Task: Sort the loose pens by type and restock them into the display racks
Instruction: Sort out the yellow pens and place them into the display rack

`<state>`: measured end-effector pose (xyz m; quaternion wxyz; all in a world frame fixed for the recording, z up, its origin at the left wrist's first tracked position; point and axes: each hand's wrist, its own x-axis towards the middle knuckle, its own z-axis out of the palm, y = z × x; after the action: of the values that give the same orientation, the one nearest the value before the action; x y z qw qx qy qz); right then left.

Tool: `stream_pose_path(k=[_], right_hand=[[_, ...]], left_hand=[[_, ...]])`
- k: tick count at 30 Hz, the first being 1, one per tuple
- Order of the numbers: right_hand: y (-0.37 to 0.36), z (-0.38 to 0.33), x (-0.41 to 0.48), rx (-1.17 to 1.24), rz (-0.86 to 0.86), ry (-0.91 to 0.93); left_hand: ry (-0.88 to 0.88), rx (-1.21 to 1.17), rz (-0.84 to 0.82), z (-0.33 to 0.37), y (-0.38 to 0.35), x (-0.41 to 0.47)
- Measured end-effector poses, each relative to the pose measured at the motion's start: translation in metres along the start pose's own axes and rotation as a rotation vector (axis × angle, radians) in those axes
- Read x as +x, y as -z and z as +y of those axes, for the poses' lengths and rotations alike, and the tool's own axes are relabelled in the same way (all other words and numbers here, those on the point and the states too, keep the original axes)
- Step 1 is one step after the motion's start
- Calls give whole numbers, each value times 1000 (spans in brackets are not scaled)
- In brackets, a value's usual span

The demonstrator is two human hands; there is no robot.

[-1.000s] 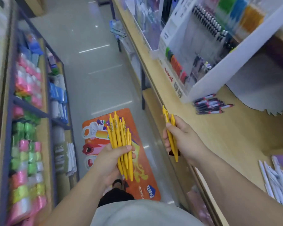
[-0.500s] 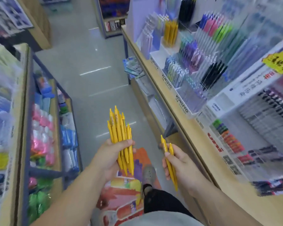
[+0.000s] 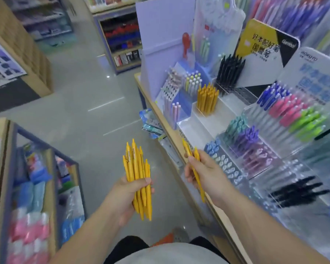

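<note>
My left hand [image 3: 128, 199] grips a bunch of several yellow pens [image 3: 136, 168], tips fanned upward, over the aisle floor. My right hand [image 3: 208, 174] holds two more yellow pens [image 3: 191, 155] at the edge of the wooden counter [image 3: 160, 119]. On the counter stands a tiered display rack [image 3: 204, 128]. One of its white slots holds a cluster of matching yellow pens [image 3: 207, 98], well above and beyond my right hand. Black pens [image 3: 229, 71] stand in the slot behind them.
Clear racks to the right hold blue, pink, green, purple and teal pens [image 3: 286, 111] and black pens [image 3: 297, 191]. A low shelf unit [image 3: 36, 187] with packaged goods borders the aisle on the left. Packets [image 3: 151, 122] hang off the counter's front. More shelving stands at the aisle's far end.
The view has swung up and along the counter, bringing the rack with the yellow pens into sight. Both hands keep their pens and have moved forward along the aisle.
</note>
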<state>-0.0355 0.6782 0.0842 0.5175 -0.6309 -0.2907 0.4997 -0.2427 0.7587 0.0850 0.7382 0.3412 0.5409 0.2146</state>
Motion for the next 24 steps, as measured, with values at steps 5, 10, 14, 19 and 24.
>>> stream_pose_path(k=[5,10,14,19,24], right_hand=[[10,-30,81,55,138,-8],[20,-36,152,60,400,-35],[11,-47,188,197,567,-51],[-23,-75,234,265,836,-32],[-37,-97,255,270,970,45]], left_hand=[[11,77,-113,71,-39,91],[77,148,-305,129,-76,195],[64,292,-466,164,-105,246],[129,448,-673,217,-131,289],[205,495,-804,236,-152,310]])
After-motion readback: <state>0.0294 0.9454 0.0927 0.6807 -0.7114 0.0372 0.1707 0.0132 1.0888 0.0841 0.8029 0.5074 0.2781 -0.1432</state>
